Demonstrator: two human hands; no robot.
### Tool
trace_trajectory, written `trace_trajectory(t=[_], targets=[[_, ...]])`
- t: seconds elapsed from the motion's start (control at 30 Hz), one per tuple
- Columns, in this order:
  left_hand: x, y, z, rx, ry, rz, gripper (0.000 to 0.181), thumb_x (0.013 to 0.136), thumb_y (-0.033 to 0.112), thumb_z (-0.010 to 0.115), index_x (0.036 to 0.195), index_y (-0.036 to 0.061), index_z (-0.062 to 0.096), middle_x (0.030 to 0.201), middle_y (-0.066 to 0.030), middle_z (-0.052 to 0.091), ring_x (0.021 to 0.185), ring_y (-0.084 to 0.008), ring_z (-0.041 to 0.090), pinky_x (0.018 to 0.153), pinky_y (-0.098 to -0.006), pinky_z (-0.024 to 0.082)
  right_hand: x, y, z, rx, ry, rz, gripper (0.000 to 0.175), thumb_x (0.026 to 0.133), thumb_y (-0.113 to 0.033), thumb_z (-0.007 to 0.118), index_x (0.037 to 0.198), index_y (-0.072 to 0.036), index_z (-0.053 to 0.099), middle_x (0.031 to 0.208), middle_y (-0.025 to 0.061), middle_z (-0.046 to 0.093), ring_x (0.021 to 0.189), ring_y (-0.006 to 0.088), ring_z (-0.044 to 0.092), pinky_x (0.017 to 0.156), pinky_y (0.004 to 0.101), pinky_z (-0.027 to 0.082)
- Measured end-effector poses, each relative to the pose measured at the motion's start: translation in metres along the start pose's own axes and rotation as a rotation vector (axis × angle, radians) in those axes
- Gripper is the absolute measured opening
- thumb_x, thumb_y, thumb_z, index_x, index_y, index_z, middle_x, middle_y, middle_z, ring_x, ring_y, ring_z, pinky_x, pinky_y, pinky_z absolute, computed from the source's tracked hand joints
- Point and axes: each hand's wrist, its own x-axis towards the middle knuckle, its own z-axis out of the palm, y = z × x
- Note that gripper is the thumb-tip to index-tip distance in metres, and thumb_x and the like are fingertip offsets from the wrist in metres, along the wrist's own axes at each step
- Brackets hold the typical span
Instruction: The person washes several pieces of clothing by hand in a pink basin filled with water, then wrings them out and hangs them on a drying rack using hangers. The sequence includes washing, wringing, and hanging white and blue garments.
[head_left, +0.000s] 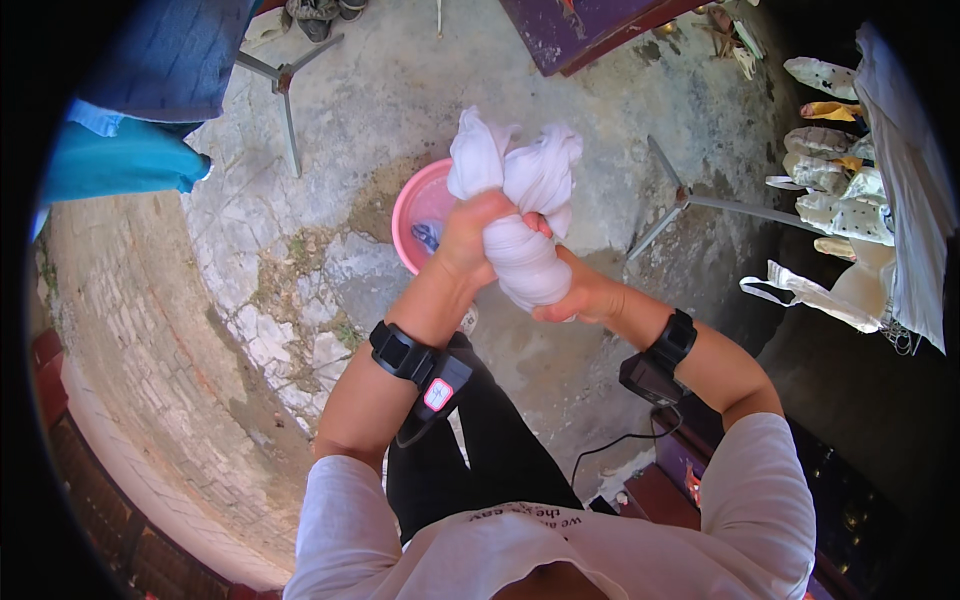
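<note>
A white cloth (527, 259), bunched and twisted into a thick roll, is held up in front of me. My left hand (474, 232) grips it around the upper middle, and two loose ends flare out above that grip. Around the lower end of the roll, my right hand (574, 292) is closed, its fingers mostly hidden behind the fabric. Below and behind the cloth, a pink plastic basin (403, 217) stands on the ground, partly covered by the cloth and my left hand. Something dark blue (426, 235) lies inside the basin.
Blue and teal garments (127, 157) hang at upper left near a metal stand's legs (283, 82). More laundry (840, 187) hangs at right by another stand's legs (681, 196). A purple wooden panel (577, 30) lies at the top. The concrete floor (360, 97) is cracked and damp in patches.
</note>
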Motion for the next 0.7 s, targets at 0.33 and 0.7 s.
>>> trace_trajectory(t=[0.33,0.7], targets=[[-0.007,0.007,-0.013,-0.058,0.111,-0.096,0.034,0.070,0.014,0.053,0.098,-0.0052,0.052,0.076,-0.0139,0.059,0.070,-0.0242,0.059,0.070,-0.0354,0.050,-0.012,0.020,0.023,-0.743,0.463,-0.220,0.072,0.059,-0.017,0.078,0.120,-0.004,0.042,0.105,0.0038,0.053,0.095,0.0174,0.052,0.080,0.0300,0.043],[-0.055,-0.011,-0.018,-0.058,-0.140,-0.277,0.068,0.068,0.018,0.057,0.128,-0.0043,0.031,0.093,-0.0186,0.058,0.076,-0.0298,0.062,0.070,-0.0395,0.053,0.003,0.044,-0.029,0.410,-0.180,-0.264,0.098,0.060,-0.051,0.076,0.136,-0.013,0.027,0.132,0.0094,0.040,0.122,0.0251,0.040,0.099,0.0429,0.036]])
